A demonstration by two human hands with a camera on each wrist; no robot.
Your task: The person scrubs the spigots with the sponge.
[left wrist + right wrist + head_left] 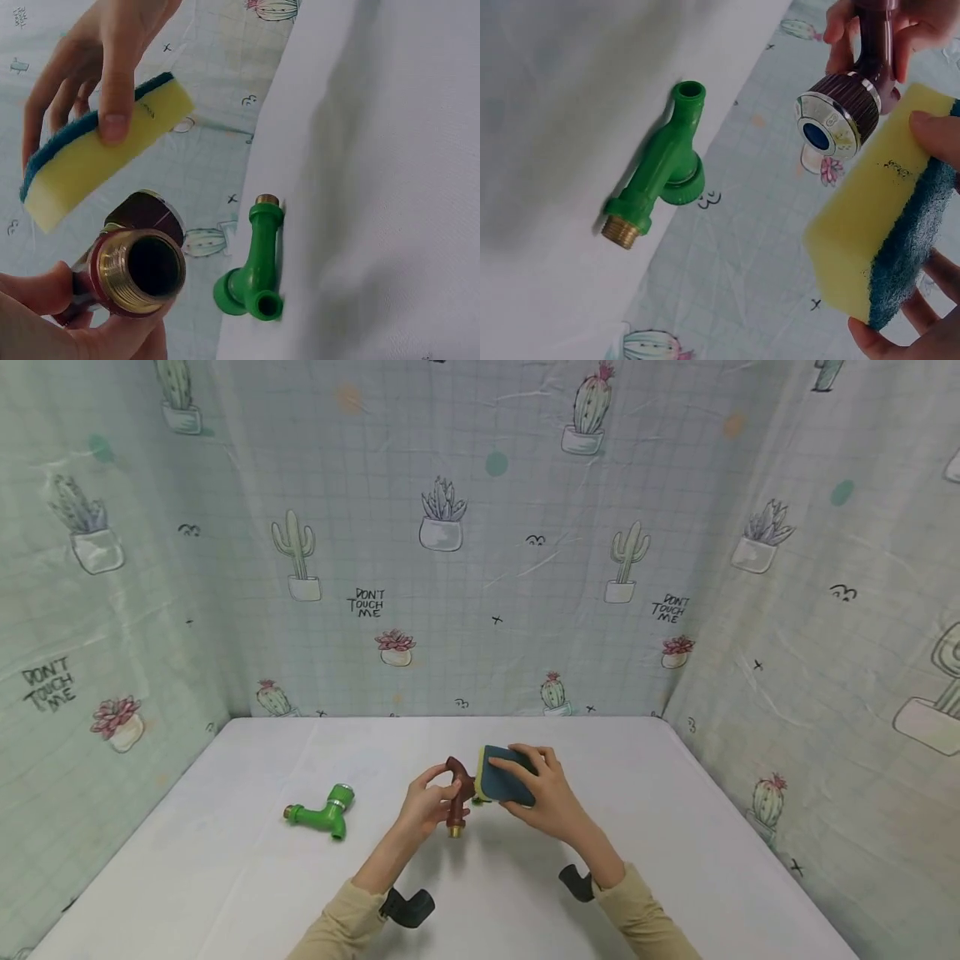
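My left hand [429, 806] holds a dark red-brown tap [457, 810] between thumb and fingers, with its brass threaded end pointing down toward me in the head view. The right wrist view shows this tap's ribbed knob [838, 112], with a chrome cap and a blue centre. My right hand [551, 797] grips a sponge [112, 150], yellow foam with a dark blue-green scouring layer. In the head view the sponge's yellow side faces the tap, close beside it. Fingers cover part of the scouring layer.
A green tap [322, 814] with a brass threaded end lies on the white table [225, 860], left of my hands. A small green piece [481, 801] shows below the sponge. Black wrist mounts [408, 910] hang by the sleeves. A cactus-print curtain [480, 635] surrounds the table.
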